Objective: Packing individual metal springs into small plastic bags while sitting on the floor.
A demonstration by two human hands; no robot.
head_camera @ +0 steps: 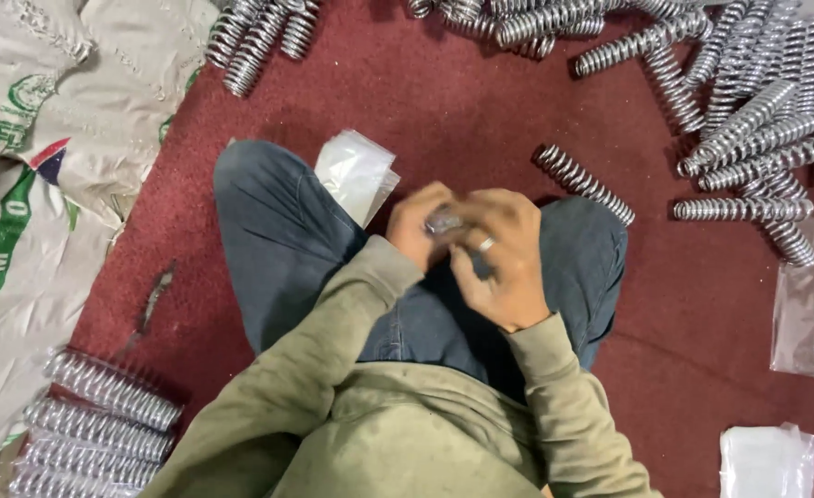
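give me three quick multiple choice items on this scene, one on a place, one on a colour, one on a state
1. Where do the bagged springs lie?
A. lower left
B. top right
C. on the knee

2. What colour is the floor covering?
A. green
B. dark red
C. grey

3. How are the hands?
A. apart on the floor
B. together over the lap
C. one raised high

Answers:
1 A, wrapped springs sit in a row lower left.
2 B, the carpet is dark red.
3 B, the left hand and right hand meet around a small shiny thing, too blurred to identify.
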